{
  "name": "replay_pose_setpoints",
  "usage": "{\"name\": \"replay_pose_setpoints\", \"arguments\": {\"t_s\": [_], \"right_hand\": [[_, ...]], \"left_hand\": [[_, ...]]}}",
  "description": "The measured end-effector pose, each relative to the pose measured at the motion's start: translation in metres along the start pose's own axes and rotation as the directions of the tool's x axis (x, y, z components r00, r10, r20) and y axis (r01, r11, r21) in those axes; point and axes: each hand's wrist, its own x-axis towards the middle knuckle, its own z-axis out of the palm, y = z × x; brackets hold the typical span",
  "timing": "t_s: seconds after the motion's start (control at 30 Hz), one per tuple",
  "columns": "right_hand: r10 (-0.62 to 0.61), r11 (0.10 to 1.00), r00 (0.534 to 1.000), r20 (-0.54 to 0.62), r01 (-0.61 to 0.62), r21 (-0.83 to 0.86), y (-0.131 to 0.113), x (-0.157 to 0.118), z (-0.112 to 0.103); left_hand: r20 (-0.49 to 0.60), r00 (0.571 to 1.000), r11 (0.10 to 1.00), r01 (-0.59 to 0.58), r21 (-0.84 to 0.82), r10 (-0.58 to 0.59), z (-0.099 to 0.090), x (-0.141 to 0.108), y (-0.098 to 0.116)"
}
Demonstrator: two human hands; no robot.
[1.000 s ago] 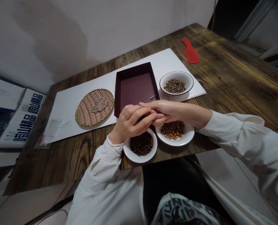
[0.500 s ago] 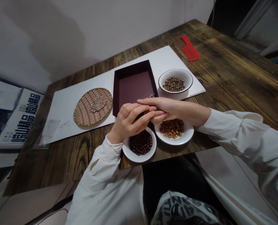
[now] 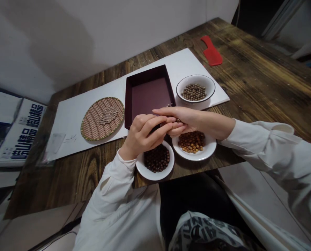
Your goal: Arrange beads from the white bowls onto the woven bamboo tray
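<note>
My left hand (image 3: pixel 147 134) and my right hand (image 3: pixel 188 118) meet above the front edge of a dark maroon box (image 3: pixel 150 91). The right is cupped, with a small brown bead (image 3: pixel 178 120) showing in its palm; any others are hidden by the fingers. Curled fingers of the left reach over the right fingertips, and what they pinch is hidden. Below the left hand is a white plate (image 3: pixel 155 176) of dark brown beads (image 3: pixel 157 161). A second white plate (image 3: pixel 197 157), with amber-brown beads (image 3: pixel 192 142), lies partly under the right hand.
A round woven tray (image 3: pixel 89 127) holds a small group of pale beads (image 3: pixel 109 115). Behind the right hand stands a dark-rimmed white bowl (image 3: pixel 210 97) of grey-brown beads (image 3: pixel 194 92). A white board (image 3: pixel 68 111) lies beneath them. Farther back is a red flat tool (image 3: pixel 213 55) with a handle.
The whole view has shifted slightly. Both hands keep nearly the same pose, and the bead in my right palm now shows more clearly.
</note>
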Motion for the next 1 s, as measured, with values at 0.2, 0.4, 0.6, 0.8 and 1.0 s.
{"name": "replay_pose_setpoints", "arguments": {"t_s": [0.2, 0.4, 0.6, 0.8, 1.0], "right_hand": [[0.005, 1.000, 1.000, 0.025, -0.005, -0.001, 0.0000, 0.0004, -0.0025], [0.003, 1.000, 1.000, 0.020, -0.002, -0.014, 0.0001, 0.0002, -0.0031], [-0.006, 1.000, 1.000, 0.029, 0.007, -0.014, 0.0010, -0.0002, -0.0033], [-0.011, 1.000, 1.000, 0.027, 0.012, -0.004, 0.0017, 0.0010, -0.0025], [-0.030, 1.000, 0.999, 0.036, 0.029, 0.005, 0.0018, 0.0012, -0.0025]], "left_hand": [[0.006, 1.000, 1.000, -0.016, -0.021, 0.016, -0.0001, 0.0002, -0.0002], [-0.001, 1.000, 1.000, -0.023, -0.014, 0.023, -0.0003, 0.0008, -0.0003], [-0.003, 1.000, 0.999, -0.025, -0.023, 0.025, -0.0008, 0.0006, -0.0003], [0.000, 1.000, 1.000, -0.009, -0.026, 0.009, -0.0009, -0.0008, 0.0005], [0.004, 1.000, 0.999, 0.002, -0.044, -0.002, -0.0010, -0.0006, 0.0005]]}}
